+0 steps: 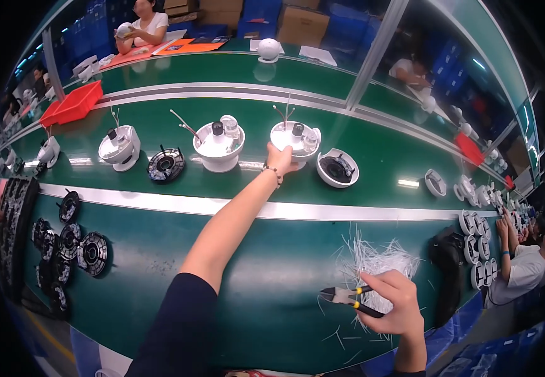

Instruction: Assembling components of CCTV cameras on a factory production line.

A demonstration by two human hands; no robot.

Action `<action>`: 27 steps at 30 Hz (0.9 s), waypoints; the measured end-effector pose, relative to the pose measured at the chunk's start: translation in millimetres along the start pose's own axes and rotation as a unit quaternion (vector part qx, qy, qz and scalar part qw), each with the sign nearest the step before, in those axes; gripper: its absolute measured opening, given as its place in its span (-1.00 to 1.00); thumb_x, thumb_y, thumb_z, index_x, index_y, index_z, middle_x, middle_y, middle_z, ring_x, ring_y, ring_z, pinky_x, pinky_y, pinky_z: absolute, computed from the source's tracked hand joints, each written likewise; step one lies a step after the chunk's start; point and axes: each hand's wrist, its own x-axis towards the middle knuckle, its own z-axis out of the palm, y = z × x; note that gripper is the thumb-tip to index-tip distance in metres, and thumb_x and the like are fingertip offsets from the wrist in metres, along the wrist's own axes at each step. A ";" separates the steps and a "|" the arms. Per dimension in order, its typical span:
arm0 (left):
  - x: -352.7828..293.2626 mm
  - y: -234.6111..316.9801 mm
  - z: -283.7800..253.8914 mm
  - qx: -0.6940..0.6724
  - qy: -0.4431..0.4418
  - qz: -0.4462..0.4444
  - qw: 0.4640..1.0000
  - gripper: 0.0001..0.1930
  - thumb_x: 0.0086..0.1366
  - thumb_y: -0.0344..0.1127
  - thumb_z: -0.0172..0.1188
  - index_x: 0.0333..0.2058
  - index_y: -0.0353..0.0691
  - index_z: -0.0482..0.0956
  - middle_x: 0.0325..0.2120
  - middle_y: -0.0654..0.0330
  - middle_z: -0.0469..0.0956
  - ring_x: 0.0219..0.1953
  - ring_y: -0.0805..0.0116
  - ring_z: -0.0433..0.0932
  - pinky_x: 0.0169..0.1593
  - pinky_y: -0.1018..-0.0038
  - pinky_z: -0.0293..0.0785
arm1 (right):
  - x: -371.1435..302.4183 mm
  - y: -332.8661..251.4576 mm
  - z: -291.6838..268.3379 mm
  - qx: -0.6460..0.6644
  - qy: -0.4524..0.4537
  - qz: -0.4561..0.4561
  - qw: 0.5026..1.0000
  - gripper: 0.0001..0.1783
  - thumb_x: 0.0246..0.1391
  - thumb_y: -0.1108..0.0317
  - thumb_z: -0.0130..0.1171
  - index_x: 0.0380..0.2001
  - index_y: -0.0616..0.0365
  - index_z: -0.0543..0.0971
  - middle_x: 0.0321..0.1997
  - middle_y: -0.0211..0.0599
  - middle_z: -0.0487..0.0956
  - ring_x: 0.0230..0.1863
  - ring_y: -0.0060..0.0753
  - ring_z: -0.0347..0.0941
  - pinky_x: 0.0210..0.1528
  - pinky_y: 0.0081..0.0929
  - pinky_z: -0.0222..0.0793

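White housing (295, 139) at twelve o'clock, gripped by left hand (280, 158), could tip; right hand (397, 300) clasps cutters (348, 296).

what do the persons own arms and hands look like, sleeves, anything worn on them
Both hands are bare, with no gloves. The left arm has a dark navy short sleeve covering only the upper arm, so the forearm is uncovered. A thin beaded bracelet circles the wrist just below the left hand. The right hand shows no ring or watch; a dark cuff edge sits at the bottom rim.
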 end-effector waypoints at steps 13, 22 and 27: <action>-245.1 59.0 -96.0 0.104 -0.261 -0.234 0.931 -0.32 0.08 -0.48 -0.04 0.16 -0.19 -0.14 0.03 0.02 0.17 0.01 0.15 0.35 -0.15 0.27 0.55 | 19.1 -11.0 -7.9 -0.146 0.068 0.007 0.987 -0.39 -0.58 0.48 0.26 -0.20 0.22 0.51 -0.44 -0.23 0.44 -0.44 -0.21 0.36 -0.37 -0.40 0.27; -265.5 75.4 -118.1 0.545 -0.193 0.335 0.744 -0.40 -0.02 -0.40 0.21 0.04 -0.23 0.21 -0.26 0.02 0.41 -0.28 0.12 0.45 -0.31 0.37 0.42 | 50.2 -46.3 39.8 -0.304 -0.051 -0.020 0.951 -0.54 -0.34 0.43 0.10 -0.22 0.33 0.48 -0.51 -0.32 0.31 -0.42 -0.36 0.23 -0.40 -0.47 0.07; -258.1 74.2 -119.8 0.574 -0.227 0.442 0.650 -0.70 -0.14 -0.48 0.26 -0.33 -0.23 0.53 -0.54 0.22 0.48 -0.41 0.27 0.43 -0.29 0.39 0.32 | 62.2 -57.0 58.2 -0.348 -0.032 -0.034 0.936 -0.65 -0.33 0.42 0.10 -0.34 0.31 0.49 -0.57 -0.37 0.28 -0.45 -0.42 0.20 -0.43 -0.49 0.04</action>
